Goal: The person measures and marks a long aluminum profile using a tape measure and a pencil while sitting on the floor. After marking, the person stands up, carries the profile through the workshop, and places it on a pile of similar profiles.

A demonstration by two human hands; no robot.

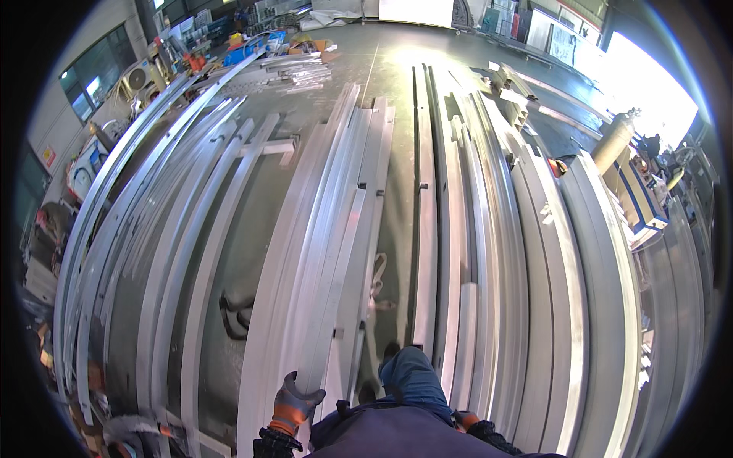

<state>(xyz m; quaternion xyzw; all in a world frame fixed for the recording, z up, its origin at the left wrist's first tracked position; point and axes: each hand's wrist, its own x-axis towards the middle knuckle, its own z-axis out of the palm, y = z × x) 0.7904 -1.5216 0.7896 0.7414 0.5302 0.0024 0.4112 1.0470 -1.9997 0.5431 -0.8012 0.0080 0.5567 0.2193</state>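
Several long, flat-faced, silvery metal profiles (288, 267) run beneath the left hand (294, 406), grip spread; right hand (465, 420), grip unclear.

The grey workshop floor (347, 57) shows between long metal profiles (279, 267) running near to far; whether these touch it or rest on supports is unclear. On it lie a dark curved strap (226, 317) at near left, a pale strap (377, 271) near the centre, and short metal lengths (294, 74) at far left.
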